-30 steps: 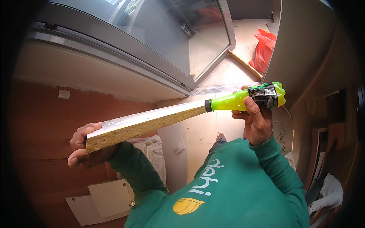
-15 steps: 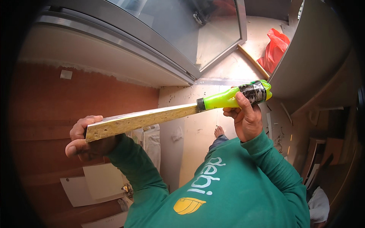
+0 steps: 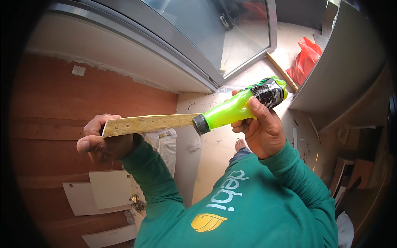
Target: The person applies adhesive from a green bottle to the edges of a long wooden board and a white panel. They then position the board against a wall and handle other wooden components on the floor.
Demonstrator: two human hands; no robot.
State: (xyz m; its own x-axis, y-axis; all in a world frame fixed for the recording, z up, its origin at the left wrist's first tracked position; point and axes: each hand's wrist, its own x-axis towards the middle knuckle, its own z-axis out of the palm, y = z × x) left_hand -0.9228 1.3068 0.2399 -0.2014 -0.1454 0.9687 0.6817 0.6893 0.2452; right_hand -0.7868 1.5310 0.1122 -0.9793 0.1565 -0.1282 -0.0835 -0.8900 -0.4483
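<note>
At mid-frame, the left hand (image 3: 103, 142) grips a wooden strip (image 3: 149, 124) while the right hand (image 3: 260, 130) clasps a green bottle (image 3: 237, 107), its nozzle touching the strip's end.

Rough pale chipboard strip (image 3: 151, 124) with grainy raw edge, glossy green plastic bottle (image 3: 240, 108) with dark matt cap, matt reddish plywood panel (image 3: 62, 103), smooth grey metal frame (image 3: 165, 37) around glass, shiny red plastic bag (image 3: 305, 62), green cloth sleeve (image 3: 157, 182)
</note>
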